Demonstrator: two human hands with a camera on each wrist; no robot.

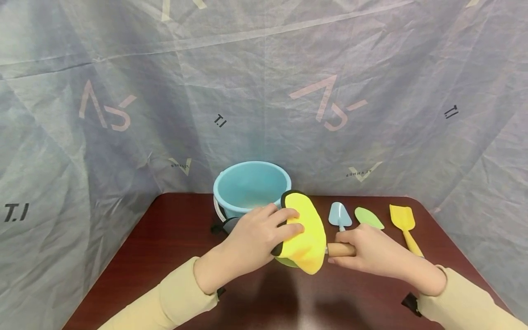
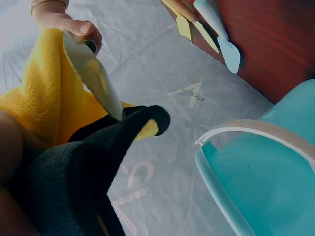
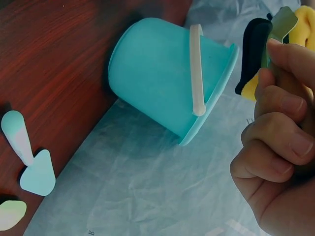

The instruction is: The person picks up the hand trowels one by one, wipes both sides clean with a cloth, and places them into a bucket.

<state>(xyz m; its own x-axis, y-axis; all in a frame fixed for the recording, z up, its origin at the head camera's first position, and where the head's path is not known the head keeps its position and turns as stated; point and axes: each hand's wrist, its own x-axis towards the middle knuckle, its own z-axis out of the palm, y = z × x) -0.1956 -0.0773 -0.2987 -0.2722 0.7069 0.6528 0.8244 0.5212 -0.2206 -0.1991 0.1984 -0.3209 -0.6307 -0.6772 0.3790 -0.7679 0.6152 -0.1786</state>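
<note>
With curled fingers, my left hand [image 1: 256, 236] holds a yellow cloth [image 1: 309, 227] that has a black edge and a dark grey part. My right hand [image 1: 373, 251] grips the wooden handle [image 1: 341, 249] of a small garden trowel. Its pale green blade [image 2: 93, 73] lies against the yellow cloth in the left wrist view. From the head, the cloth covers most of that blade, and a bit of green shows below it. Both hands are above the table, in front of a light blue bucket [image 1: 252, 211].
To the right on the dark red table [image 1: 173, 243] lie a light blue trowel [image 1: 340, 215], a green blade [image 1: 368, 217] partly hidden by my right hand, and a yellow shovel [image 1: 402, 217]. The bucket has a white handle [image 3: 197, 73]. A grey printed sheet [image 1: 264, 91] hangs behind.
</note>
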